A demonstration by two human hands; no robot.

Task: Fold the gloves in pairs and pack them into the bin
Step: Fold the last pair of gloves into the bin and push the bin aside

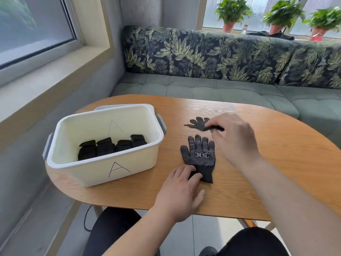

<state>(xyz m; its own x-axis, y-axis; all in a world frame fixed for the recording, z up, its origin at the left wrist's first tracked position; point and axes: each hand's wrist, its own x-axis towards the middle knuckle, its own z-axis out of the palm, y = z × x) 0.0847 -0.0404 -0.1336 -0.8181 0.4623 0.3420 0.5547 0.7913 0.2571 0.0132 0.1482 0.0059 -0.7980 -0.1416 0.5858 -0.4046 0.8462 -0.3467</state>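
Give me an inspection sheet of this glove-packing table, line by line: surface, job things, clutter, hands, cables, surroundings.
Surface: rounded wooden table.
Job's things: white bin marked A, at left, holding folded gloves; dotted glove lying flat; plain glove beyond it, apart.
Clutter: nothing seen.
Hands: left hand presses the dotted glove's cuff; right hand pinches the plain glove with its fingers.
Cables: black cable below the table's near-left edge.
Surroundings: leaf-print sofa behind; potted plants on the sill; window at left.
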